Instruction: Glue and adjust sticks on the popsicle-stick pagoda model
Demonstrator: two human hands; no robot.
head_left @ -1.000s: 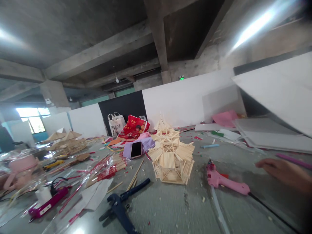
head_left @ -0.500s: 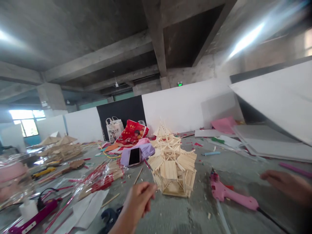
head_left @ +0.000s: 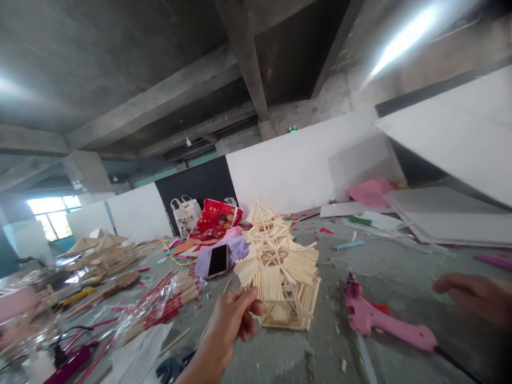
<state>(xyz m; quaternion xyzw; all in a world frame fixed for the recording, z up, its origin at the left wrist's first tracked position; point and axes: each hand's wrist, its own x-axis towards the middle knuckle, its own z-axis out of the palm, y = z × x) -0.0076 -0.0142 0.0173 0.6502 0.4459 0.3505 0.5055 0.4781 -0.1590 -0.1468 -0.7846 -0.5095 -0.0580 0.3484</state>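
1. While the left hand (head_left: 230, 325) rises from the bottom of the view toward the stick model (head_left: 280, 269), its fingers (head_left: 248, 296) are curled loosely with the thumb set against the fingertips; whether they pinch a thin stick cannot be told.
2. That model, a tiered tower of pale wooden sticks, stands upright on the grey bench (head_left: 392, 277), in the middle of the view and just beyond the left hand, probably so that either hand can get at it.
3. Near the right edge, the right hand (head_left: 474, 296) hovers low over the bench, palm down, fingers stretched out and close together, holding nothing that can be seen.
4. Between the model and that hand lies a pink glue gun (head_left: 384, 322) on its side, nozzle pointing away from the person, its dark cord trailing toward the lower right; it seems to have been laid where the right hand can pick it up.
5. Leaning against a lilac pouch (head_left: 236, 246) behind the model is a phone (head_left: 218, 260), screen dark.
6. Clear plastic bags (head_left: 160, 298) to the left hold bundles of sticks with red wrapping.
7. Farther back, a white tote bag (head_left: 184, 216) and a red bag (head_left: 214, 218) stand near the wall; their contents cannot be seen.
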